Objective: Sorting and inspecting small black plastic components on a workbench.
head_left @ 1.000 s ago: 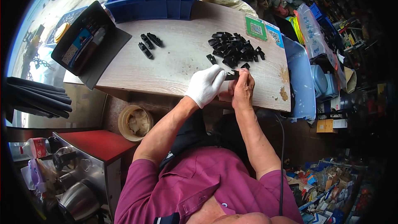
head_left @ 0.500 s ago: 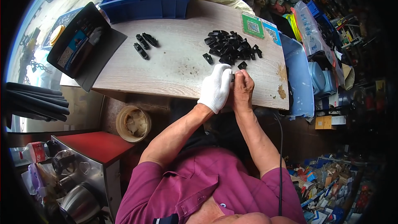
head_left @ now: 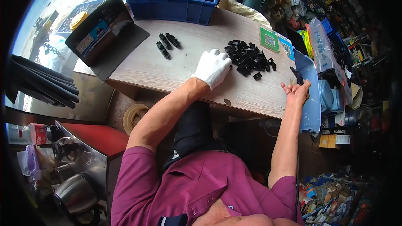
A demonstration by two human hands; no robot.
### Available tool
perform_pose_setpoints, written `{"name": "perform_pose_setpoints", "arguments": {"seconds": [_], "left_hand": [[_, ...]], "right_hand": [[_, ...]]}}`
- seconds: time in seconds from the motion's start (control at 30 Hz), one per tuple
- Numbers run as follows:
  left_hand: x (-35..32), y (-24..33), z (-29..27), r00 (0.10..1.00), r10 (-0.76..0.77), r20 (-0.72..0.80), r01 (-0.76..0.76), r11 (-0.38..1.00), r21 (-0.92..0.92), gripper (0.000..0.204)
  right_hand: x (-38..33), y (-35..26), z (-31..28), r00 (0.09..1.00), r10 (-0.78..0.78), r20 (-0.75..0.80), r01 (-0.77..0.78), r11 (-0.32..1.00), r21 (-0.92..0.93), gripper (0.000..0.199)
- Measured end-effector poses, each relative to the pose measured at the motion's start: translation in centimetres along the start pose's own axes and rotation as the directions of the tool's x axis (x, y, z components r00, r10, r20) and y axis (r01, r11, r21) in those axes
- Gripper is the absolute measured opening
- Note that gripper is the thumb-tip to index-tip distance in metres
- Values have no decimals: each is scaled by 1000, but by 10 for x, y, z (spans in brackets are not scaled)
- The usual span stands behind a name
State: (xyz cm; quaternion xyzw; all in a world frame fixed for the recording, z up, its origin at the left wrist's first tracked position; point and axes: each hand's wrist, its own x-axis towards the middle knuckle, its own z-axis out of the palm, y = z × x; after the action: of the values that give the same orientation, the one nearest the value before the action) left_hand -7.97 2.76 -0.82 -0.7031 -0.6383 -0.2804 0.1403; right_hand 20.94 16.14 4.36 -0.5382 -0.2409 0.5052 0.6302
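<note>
My left hand (head_left: 212,69), in a white knit glove, rests on the table at the left side of a pile of small black plastic parts (head_left: 247,56). Its fingers are curled, and what they hold, if anything, is hidden. Out at the table's right edge, beside a pale blue bin, my bare right hand (head_left: 297,93) grips a slim black piece (head_left: 297,75); some of its fingers stick out to the left. Three longer black pieces (head_left: 168,45) lie apart on the left part of the tabletop (head_left: 188,69).
At the back stands a blue crate (head_left: 171,8) full of black parts. A tablet in a dark case (head_left: 100,37) leans at the left. Green and blue printed cards (head_left: 269,39) lie at the back right. The pale blue bin (head_left: 310,113) adjoins the right edge; a round bucket (head_left: 133,117) sits below.
My hands have parted: the right one went right to the table's edge, while the left stays by the pile, now without the right hand against it. The whole view has shifted slightly.
</note>
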Motion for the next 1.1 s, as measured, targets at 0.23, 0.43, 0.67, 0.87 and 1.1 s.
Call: {"name": "perform_pose_setpoints", "arguments": {"seconds": [0.23,0.43,0.67,0.87,1.1], "left_hand": [[-13,5,-3,997,26,74,-26,1000,-3,10],[-17,7,-4,998,53,21,-52,997,-56,7],[-18,8,-11,997,59,43,-54,994,-98,7],[-19,10,-16,998,-34,56,47,967,-250,22],[-22,10,-8,1000,12,0,-12,984,-180,24]], "right_hand": [[-44,26,7,970,73,232,-14,969,-246,22],[-93,66,29,748,280,601,9,902,-432,26],[-109,75,52,700,301,648,207,783,-587,33],[-117,71,67,707,295,643,379,609,-697,30],[-114,77,68,676,302,672,447,557,-700,17]]}}
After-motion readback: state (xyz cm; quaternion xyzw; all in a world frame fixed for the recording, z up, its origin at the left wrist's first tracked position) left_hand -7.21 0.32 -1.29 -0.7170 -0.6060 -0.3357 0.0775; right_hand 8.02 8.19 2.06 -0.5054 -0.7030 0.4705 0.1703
